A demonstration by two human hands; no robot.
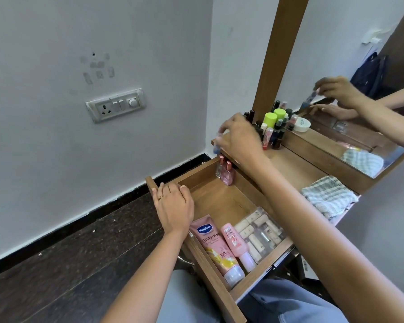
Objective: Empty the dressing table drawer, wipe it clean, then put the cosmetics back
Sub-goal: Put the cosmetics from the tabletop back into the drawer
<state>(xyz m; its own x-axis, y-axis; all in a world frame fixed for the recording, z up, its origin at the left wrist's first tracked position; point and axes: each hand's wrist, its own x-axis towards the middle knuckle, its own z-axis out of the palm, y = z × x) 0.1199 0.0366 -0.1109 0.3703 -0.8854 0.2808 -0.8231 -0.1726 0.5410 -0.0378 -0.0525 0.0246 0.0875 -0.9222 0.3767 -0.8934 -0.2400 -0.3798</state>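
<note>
The wooden drawer (222, 199) stands pulled out. In it lie a pink Vaseline tube (216, 247), a smaller pink bottle (237, 245) and a clear plastic box of small items (260, 231); two small pink perfume bottles (224, 170) stand at its far corner. My left hand (174, 207) rests on the drawer's left front edge, fingers curled over the rim. My right hand (239, 138) hovers over the table's left end, pinching a small blue-tipped item (217, 145), blurred. Several cosmetics bottles (272, 129) stand on the tabletop behind it.
A striped cloth (327, 197) lies on the tabletop at the right. The mirror (350, 108) with its wooden frame rises behind the table and reflects my hand. A white jar (301, 124) sits by the mirror. A wall switchboard (116, 104) is at left; dark floor below.
</note>
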